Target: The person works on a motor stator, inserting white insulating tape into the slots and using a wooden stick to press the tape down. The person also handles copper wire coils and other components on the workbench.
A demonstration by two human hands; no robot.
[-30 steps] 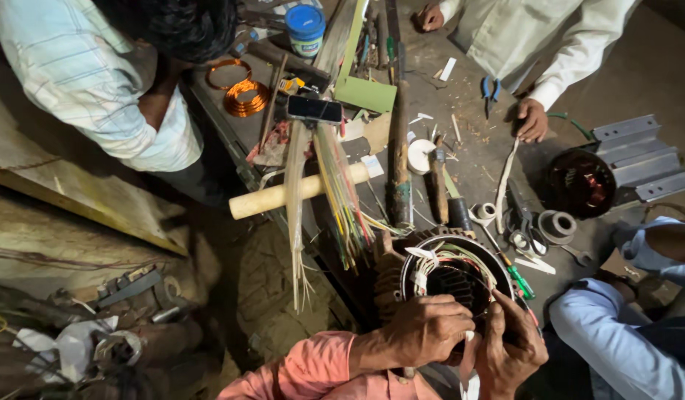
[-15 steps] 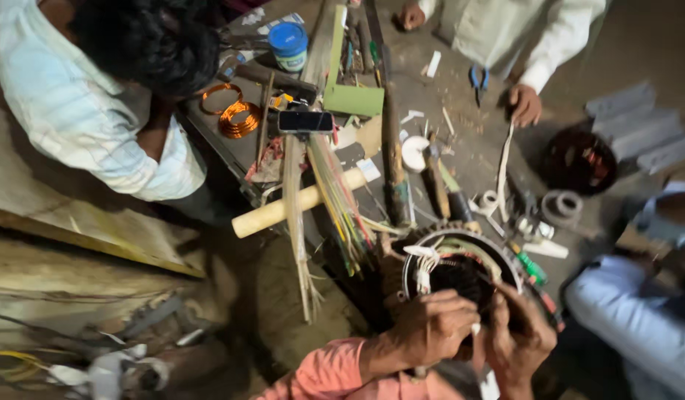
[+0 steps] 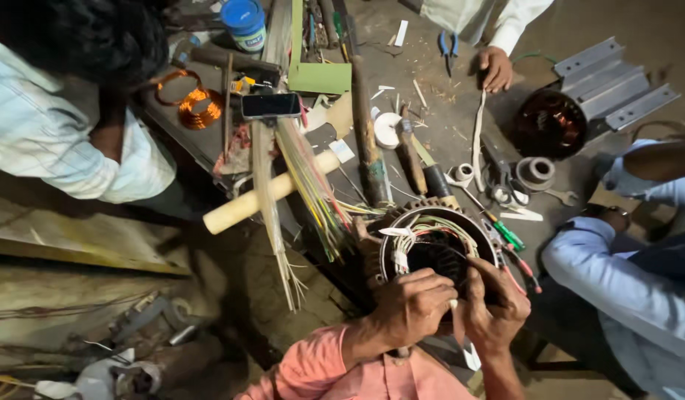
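Left hand: curled over the near rim of the motor stator, fingers closed down on the windings; from this angle it cannot be told what they pinch.
Right hand: pressed just beside the left, thumb up against the inner edge of the bore, fingers folded tight on what looks like a white strip, though the view is too cramped to be sure.
Stator: right under both hands, open end up, tied coil ends ringing the dark bore.
Doing it well: judging by the pose, both hands want to stay low on the rim and work one short stretch of winding at a time, without scraping the wire against the iron.
Just beyond the grip: red and green screwdrivers lie touching the stator's right side, near enough to snag a wrist.
Left of the grip: a bundle of coloured wires fans toward the stator, crossing a pale wooden handle.
Right of the grip: a co-worker's blue sleeve crowds the bench edge.
Farther out: tape rolls, a phone, copper coils.
Farthest: a blue-lidded jar and another person's hand near blue pliers.
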